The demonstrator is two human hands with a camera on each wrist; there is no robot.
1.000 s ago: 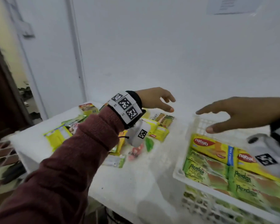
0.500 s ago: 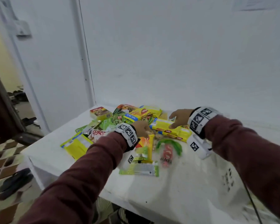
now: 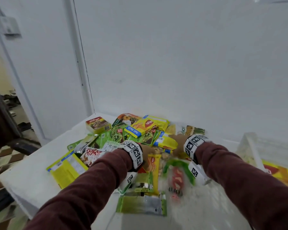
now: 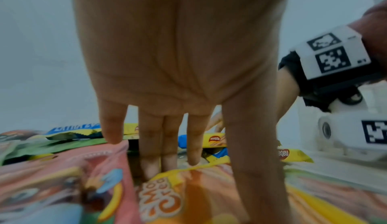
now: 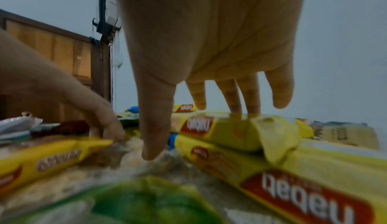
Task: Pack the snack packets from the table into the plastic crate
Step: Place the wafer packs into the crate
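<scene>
Table (image 3: 32, 176): white top set against a white wall; from my remote seat I read it as carrying the whole loose heap.
Plastic crate (image 3: 249, 150): white, at the table's right end; I see only its near corner, with yellow wrappers inside at the frame edge.
Snack packets (image 3: 140, 135): a loose pile in yellows and greens mid-table, overlapping one another; none is off the surface.
Yellow flat pack (image 3: 66, 168): lies at the pile's left edge, back side up.
Green sachet (image 3: 141, 205): nearest me, flat, apart from the main heap.
Kellogg's box (image 3: 98, 124): far left of the pile, lying at an angle.
Left hand (image 4: 178, 53): over the centre of the pile, fingers (image 4: 150, 158) straight and pointing down, tips in among the wrappers by an orange-yellow pack (image 4: 167, 199) (contact looks likely; a grasp I cannot confirm). Nothing is held.
Right hand (image 5: 209, 37): spread over two stacked yellow wafer bars (image 5: 230, 133), middle fingertips (image 5: 249, 106) at the far top edge of the upper bar, thumb hanging down at its near end. Fingers are fairly straight, not closed round it.
Hands, relative: close together, left fingers visible in the right wrist view just beside the thumb.
</scene>
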